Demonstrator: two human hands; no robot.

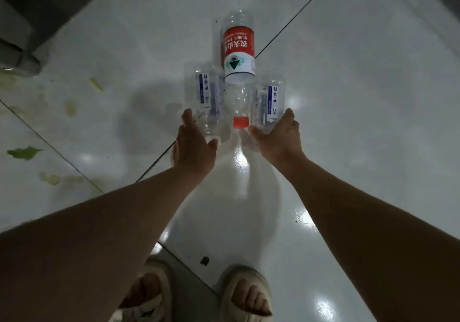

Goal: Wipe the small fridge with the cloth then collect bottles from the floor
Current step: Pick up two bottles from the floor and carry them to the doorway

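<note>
Fingers of both hands are spreading wide, holding nothing. Left hand is reaching just beside the left small bottle; right hand is touching the lower end of the right small bottle. Between them a large bottle is lying flat on the floor, clear plastic, red-and-white label, red cap pointing toward the person. Both small bottles are clear with blue-printed labels. Green scraps are lying on the tiles at left. Sandalled feet are showing below.
</note>
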